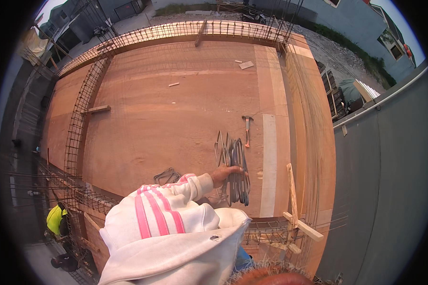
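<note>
A bundle of bent steel rebar stirrups (238, 183) stands on the plywood deck (176, 123) in front of me. My left hand (226, 175) reaches across in a white sleeve with pink stripes. Its fingers are closed over the upper left side of the bundle. Below that wrist a brown shape shows, perhaps part of my right hand, mostly hidden by the sleeve; its fingers cannot be made out. A claw hammer (247, 132) with a dark and orange handle lies just beyond the bundle. More bent stirrups (167, 176) lie left of my forearm.
Rebar cages (83, 109) run along the deck's left and far sides, another (266, 232) along the near edge. Wood battens (292, 194) stand nailed at the near right. Wood scraps (246, 65) lie about. A grey wall (380, 175) rises right; a person in a yellow vest (56, 219) is lower left.
</note>
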The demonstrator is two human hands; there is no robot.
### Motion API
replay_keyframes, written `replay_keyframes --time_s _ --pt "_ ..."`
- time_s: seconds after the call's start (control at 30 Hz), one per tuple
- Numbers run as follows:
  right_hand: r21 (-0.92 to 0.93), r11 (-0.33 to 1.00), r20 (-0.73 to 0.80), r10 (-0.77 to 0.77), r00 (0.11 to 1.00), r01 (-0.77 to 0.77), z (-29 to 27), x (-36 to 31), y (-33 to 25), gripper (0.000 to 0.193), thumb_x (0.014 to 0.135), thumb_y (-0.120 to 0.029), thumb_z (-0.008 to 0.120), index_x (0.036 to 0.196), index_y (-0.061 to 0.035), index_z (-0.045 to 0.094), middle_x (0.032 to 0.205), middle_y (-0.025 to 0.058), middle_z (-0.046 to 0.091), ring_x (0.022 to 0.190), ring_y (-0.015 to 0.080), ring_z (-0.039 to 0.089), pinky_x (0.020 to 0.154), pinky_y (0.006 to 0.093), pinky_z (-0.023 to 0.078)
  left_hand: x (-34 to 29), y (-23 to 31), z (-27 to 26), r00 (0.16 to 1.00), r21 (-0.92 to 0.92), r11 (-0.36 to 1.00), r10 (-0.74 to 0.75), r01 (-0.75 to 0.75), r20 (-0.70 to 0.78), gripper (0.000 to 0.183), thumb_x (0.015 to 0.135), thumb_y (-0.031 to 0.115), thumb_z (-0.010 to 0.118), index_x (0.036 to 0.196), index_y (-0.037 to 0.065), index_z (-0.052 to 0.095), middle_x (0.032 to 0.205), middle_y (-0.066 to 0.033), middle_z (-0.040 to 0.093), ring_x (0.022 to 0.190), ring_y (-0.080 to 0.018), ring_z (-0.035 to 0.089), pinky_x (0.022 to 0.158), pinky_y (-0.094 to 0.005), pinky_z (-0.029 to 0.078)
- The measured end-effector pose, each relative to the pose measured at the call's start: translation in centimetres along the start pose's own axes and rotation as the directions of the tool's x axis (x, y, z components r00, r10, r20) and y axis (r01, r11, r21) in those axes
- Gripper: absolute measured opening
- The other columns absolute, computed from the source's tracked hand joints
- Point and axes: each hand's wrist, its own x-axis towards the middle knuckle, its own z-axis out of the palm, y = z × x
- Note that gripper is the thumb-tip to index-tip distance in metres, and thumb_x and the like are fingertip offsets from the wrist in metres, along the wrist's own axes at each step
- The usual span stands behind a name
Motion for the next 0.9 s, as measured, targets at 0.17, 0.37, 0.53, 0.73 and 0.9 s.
replay_keyframes --time_s 0.17,0.37,0.53,0.73,0.9 --pt "-0.026 0.998 0.090 -0.060 0.994 0.063 2.8 4.5 -4.3 0.017 0.099 -0.019 0.052 0.098 -0.0052 0.062 0.075 0.0048 0.059 0.063 0.0164 0.060 0.049 0.0288 0.043 -0.7 2.5 -1.4 0.998 0.005 0.999 0.049 -0.048 -0.033 0.032 0.090 0.022 0.069 0.114 0.001 0.068 0.110 -0.0110 0.073 0.102 -0.0219 0.070 0.094 -0.0360 0.055" --pt "-0.048 0.987 0.192 -0.143 0.971 0.155 5.2 6.9 -7.9 0.016 0.099 -0.018 0.052 0.097 -0.0052 0.062 0.074 0.0049 0.059 0.062 0.0162 0.060 0.048 0.0286 0.043 -1.3 5.4 -2.9 0.972 -0.010 0.997 0.078 -0.082 -0.223 0.029 0.089 0.019 0.071 0.111 -0.001 0.067 0.105 -0.0122 0.074 0.095 -0.0223 0.071 0.089 -0.0363 0.058" --pt "-0.014 0.994 0.180 -0.108 0.978 0.113 7.0 7.8 -7.8 0.016 0.099 -0.017 0.051 0.097 -0.0053 0.062 0.074 0.0051 0.059 0.061 0.0160 0.060 0.047 0.0285 0.043 1.2 8.8 -4.7 0.968 -0.103 0.989 0.077 -0.105 -0.239 0.032 0.089 0.022 0.071 0.111 0.000 0.066 0.106 -0.0123 0.074 0.092 -0.0220 0.071 0.082 -0.0371 0.059" --pt "0.072 0.997 0.160 0.022 0.987 -0.034 8.6 11.2 -6.6 0.015 0.099 -0.016 0.051 0.097 -0.0053 0.061 0.073 0.0052 0.059 0.060 0.0158 0.059 0.047 0.0283 0.043 8.6 14.5 -5.9 0.974 -0.026 0.996 0.074 -0.081 -0.215 0.024 0.093 0.022 0.067 0.110 0.006 0.063 0.116 -0.0140 0.070 0.100 -0.0249 0.068 0.083 -0.0410 0.060" --pt "0.096 0.967 0.084 0.227 0.970 -0.235 7.6 13.8 -2.4 0.015 0.098 -0.014 0.050 0.097 -0.0054 0.061 0.073 0.0053 0.060 0.059 0.0157 0.059 0.046 0.0281 0.043 17.6 21.8 -6.5 0.978 0.164 0.985 0.084 -0.053 -0.189 0.023 0.093 0.020 0.065 0.110 0.005 0.062 0.112 -0.0151 0.071 0.097 -0.0242 0.069 0.081 -0.0382 0.060"
